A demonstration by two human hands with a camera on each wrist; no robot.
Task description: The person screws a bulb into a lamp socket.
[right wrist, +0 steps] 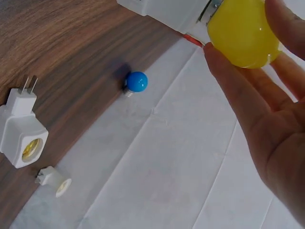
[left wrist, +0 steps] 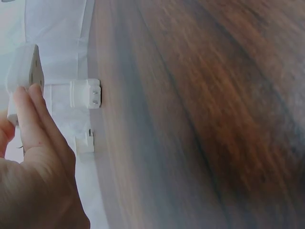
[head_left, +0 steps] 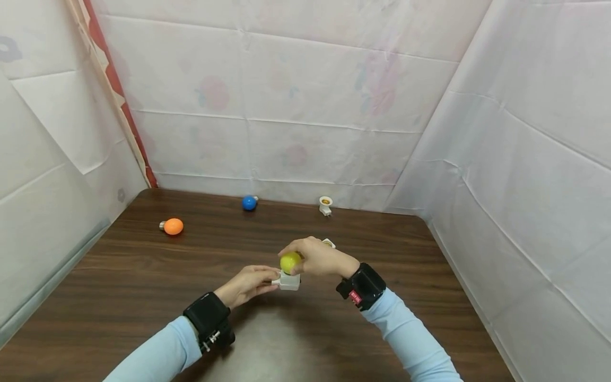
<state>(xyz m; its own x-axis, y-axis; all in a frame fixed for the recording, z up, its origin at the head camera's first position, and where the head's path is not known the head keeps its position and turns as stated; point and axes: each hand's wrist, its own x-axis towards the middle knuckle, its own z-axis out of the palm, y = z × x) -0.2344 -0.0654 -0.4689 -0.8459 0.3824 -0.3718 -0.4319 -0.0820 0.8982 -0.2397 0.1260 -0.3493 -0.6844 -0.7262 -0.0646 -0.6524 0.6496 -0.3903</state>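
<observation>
Near the middle of the table, my left hand (head_left: 247, 286) grips a white plug-in lamp socket (head_left: 289, 283) by its narrow end. In the left wrist view the fingers and thumb pinch that socket (left wrist: 25, 69) above the tabletop. The right hand (head_left: 321, 258) holds a yellow light bulb (head_left: 290, 262) at the socket's top. In the right wrist view, fingertips and thumb surround the yellow bulb (right wrist: 243, 33). Some of its metal base shows beside the socket's mouth; how deep it sits I cannot tell.
On the dark wooden table (head_left: 215, 239) lie an orange bulb (head_left: 173, 226) at left and a blue bulb (head_left: 249, 202) at the back. A round-mouthed white socket (head_left: 325, 205) lies back right. Another white socket (right wrist: 28, 131) is partly behind the right hand in the head view.
</observation>
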